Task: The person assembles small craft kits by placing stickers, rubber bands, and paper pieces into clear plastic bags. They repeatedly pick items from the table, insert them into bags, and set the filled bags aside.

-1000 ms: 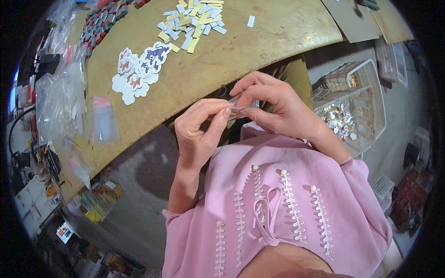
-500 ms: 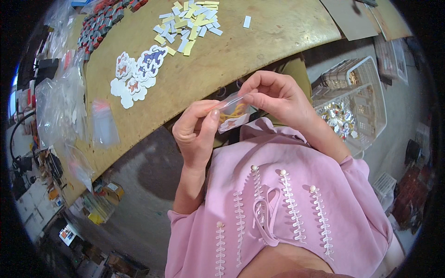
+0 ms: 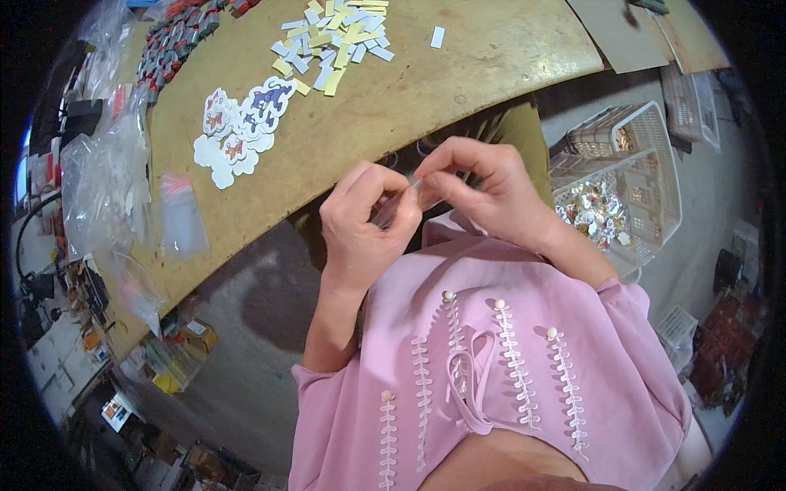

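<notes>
My left hand (image 3: 364, 225) and my right hand (image 3: 483, 184) meet just off the near edge of the wooden table (image 3: 458, 74). Together they pinch a small clear plastic bag (image 3: 409, 200), mostly hidden between the fingers. Its contents cannot be made out. Both forearms come out of pink sleeves below the hands.
On the table lie white cut-out stickers with red and blue designs (image 3: 241, 131), a heap of yellow and pale paper strips (image 3: 336, 41), and clear plastic bags (image 3: 176, 217) at the left. A white plastic basket (image 3: 622, 184) holding shiny small items stands to my right.
The hands have closed tighter together; the colourful piece seen in the bag half a second ago is now hidden behind my left fingers.
</notes>
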`<action>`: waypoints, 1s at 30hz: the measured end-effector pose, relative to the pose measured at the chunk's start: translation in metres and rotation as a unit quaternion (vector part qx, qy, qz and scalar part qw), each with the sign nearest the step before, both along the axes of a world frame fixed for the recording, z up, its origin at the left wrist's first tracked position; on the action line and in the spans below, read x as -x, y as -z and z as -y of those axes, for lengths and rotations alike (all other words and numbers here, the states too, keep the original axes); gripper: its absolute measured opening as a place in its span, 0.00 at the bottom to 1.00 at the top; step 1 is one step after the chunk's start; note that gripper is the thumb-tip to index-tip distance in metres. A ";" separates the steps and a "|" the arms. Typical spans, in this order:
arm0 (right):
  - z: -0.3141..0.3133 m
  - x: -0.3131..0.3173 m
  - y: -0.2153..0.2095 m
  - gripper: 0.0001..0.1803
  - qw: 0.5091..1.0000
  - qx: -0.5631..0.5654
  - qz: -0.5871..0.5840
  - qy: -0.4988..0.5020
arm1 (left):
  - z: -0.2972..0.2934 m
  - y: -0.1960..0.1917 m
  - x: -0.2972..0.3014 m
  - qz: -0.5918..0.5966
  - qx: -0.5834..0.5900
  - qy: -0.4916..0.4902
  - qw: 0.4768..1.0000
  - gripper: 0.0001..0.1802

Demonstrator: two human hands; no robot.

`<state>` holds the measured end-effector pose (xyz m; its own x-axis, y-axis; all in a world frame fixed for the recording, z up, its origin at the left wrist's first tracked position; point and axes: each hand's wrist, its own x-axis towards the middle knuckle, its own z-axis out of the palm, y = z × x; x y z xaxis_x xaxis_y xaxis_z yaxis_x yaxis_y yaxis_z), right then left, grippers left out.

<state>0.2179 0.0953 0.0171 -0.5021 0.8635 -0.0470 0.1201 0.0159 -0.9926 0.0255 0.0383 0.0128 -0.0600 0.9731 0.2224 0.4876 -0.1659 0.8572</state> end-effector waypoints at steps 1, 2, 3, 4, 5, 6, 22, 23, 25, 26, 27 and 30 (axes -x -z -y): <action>-0.001 -0.002 -0.002 0.05 0.996 0.083 -0.033 0.003 | 0.002 0.000 0.005 0.009 0.005 0.005 1.000 0.07; -0.003 -0.006 -0.001 0.05 0.993 0.103 -0.048 0.019 | 0.003 0.000 0.011 0.017 0.010 0.009 1.000 0.07; -0.007 -0.009 0.003 0.07 0.985 0.145 -0.093 0.018 | 0.005 -0.001 0.015 0.025 0.015 0.013 0.999 0.07; -0.012 -0.011 0.006 0.07 0.981 0.165 -0.100 0.003 | 0.008 -0.002 0.017 0.054 0.039 0.009 0.998 0.06; -0.016 -0.013 0.008 0.08 0.977 0.184 -0.106 -0.013 | 0.009 0.000 0.018 0.107 0.073 0.005 0.992 0.06; -0.017 -0.012 0.009 0.08 0.973 0.203 -0.112 -0.008 | 0.011 0.002 0.019 0.158 0.106 0.000 0.982 0.06; -0.020 -0.012 0.018 0.13 0.941 0.275 -0.194 0.011 | 0.021 0.018 -0.003 0.385 0.146 0.012 0.911 0.11; -0.016 -0.011 0.011 0.15 0.944 0.274 -0.183 0.002 | 0.023 0.015 -0.001 0.418 0.144 0.012 0.897 0.09; -0.005 0.000 0.011 0.19 0.927 0.295 -0.220 -0.073 | 0.028 0.023 0.000 0.373 0.136 -0.004 0.918 0.10; 0.000 -0.002 0.010 0.18 0.967 0.182 -0.149 -0.099 | 0.028 0.024 -0.002 0.316 0.132 0.011 0.939 0.12; 0.003 -0.003 0.009 0.18 0.986 0.066 -0.085 -0.127 | 0.027 0.016 -0.004 0.254 0.133 0.016 0.958 0.13; 0.005 -0.029 0.011 0.17 0.986 0.132 0.011 -0.098 | 0.025 -0.003 0.014 0.066 -0.019 -0.043 0.997 0.11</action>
